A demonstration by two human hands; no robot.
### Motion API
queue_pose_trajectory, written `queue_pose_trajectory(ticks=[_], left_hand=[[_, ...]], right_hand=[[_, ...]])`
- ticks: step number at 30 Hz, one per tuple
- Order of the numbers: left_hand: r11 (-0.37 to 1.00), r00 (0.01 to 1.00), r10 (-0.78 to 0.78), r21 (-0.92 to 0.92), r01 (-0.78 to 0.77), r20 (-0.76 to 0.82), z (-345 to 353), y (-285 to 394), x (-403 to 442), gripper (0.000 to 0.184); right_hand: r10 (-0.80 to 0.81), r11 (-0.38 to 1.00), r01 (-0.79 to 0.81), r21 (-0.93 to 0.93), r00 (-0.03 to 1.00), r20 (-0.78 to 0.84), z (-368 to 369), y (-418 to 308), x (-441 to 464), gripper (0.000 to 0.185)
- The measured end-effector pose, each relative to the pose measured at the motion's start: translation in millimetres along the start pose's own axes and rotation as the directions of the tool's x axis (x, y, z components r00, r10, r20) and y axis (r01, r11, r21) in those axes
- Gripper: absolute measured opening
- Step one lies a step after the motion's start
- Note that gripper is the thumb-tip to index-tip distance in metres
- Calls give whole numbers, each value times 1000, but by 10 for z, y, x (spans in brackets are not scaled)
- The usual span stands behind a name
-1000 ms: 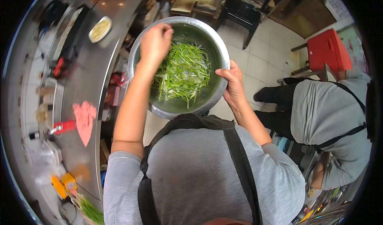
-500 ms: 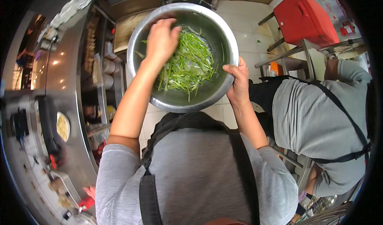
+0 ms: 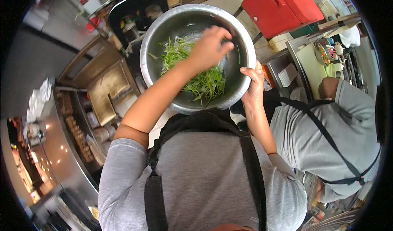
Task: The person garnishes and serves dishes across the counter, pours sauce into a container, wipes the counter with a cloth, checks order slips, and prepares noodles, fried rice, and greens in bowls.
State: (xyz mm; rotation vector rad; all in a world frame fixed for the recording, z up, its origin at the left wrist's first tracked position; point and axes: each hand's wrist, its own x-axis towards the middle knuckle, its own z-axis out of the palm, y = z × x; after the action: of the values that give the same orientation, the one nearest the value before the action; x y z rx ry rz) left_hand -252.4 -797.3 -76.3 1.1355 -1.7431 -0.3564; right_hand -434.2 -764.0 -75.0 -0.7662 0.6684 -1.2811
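Note:
A large metal bowl (image 3: 146, 69) is held out in front of my chest, tilted so that I look down into it. Cut green stalks (image 3: 208, 83), thin and leafy, lie in it with some pale, whitish pieces among them. My right hand (image 3: 254, 81) grips the bowl's right rim, thumb on top and fingers underneath. Over the inside of the bowl is my left hand (image 3: 209, 46), its fingers bent and the thumb apart from them, with nothing visible between. My left forearm hides part of the greens.
A co-worker in a grey shirt (image 3: 327, 137) stands close on my right at a counter. Beyond the bowl to the right is a red box (image 3: 282, 10). On the left are a steel counter (image 3: 61, 153) and a worn tray (image 3: 107, 93).
My left hand has moved from the bowl's left side to its upper right, over the greens. The greens have shifted and spread. My view has turned, and the bowl moved slightly right.

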Motion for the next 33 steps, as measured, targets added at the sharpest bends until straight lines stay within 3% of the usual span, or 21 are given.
queue_pose_trajectory(ticks=[2, 3, 5, 8, 11, 14, 15, 17, 20, 23, 24, 26, 27, 29, 30, 33], left_hand=[[980, 963, 151, -162, -117, 222, 333, -75, 178, 16], [998, 891, 61, -19, -59, 449, 408, -93, 230, 10], [968, 550, 75, 71, -240, 832, 435, -320, 555, 9], [961, 773, 266, -95, -260, 576, 255, -678, 1361, 15], [922, 973, 145, 331, -199, 181, 325, -1307, 2305, 29], [890, 990, -79, 455, 17, 118, 710, -1655, 2671, 34], [860, 950, -177, 510, 23, 256, 827, -1679, 2709, 38], [952, 819, -171, 307, -6, 547, 959, -1858, 2900, 39], [977, 852, -77, 211, -40, 518, 881, -2103, 3472, 39], [937, 970, 31, 331, -112, 240, 828, -2555, 4339, 38], [946, 967, 52, 297, -128, 249, 913, -2728, 4579, 37], [961, 871, 99, 182, -210, 482, 1202, -2950, 4807, 37], [960, 802, 140, 119, -254, 581, 1267, -3017, 4960, 37], [985, 622, 47, 68, -160, 782, 1295, -3184, 5274, 38], [951, 520, 5, 157, -266, 854, 1169, -3174, 5554, 37], [916, 682, 321, -32, -400, 658, 1054, -3447, 6263, 35]], right_hand=[[-25, 999, 26, 28, 999, -29, -94, -63, 441, 17], [-41, 997, 43, 58, 998, -40, -165, -91, 658, 16], [-13, 997, 18, 74, 998, -68, -288, -213, 1059, 16], [-3, 999, 7, 38, 994, -108, -403, -396, 1711, 18], [-17, 1000, 17, 8, 998, -67, -646, -536, 2425, 21], [-45, 999, 44, -13, 997, -66, -724, -735, 3123, 23], [-45, 999, 44, -5, 995, -88, -761, -765, 3342, 22], [-43, 999, 45, 14, 991, -128, -799, -808, 3842, 22], [-58, 998, 59, 5, 989, -135, -717, -841, 4476, 20], [-49, 998, 52, 25, 995, -84, -698, -783, 5177, 19], [-47, 998, 49, 34, 998, -52, -675, -779, 5423, 19], [-67, 998, 65, -25, 993, -102, -646, -737, 5852, 17], [-93, 995, 86, -57, 988, -121, -601, -780, 6097, 16], [-139, 989, 145, 34, 979, -152, -569, -874, 6601, 15], [-149, 983, 166, 81, 972, -180, -495, -948, 6794, 14], [-195, 967, 236, 95, 927, -321, -246, -1324, 7262, 15]])
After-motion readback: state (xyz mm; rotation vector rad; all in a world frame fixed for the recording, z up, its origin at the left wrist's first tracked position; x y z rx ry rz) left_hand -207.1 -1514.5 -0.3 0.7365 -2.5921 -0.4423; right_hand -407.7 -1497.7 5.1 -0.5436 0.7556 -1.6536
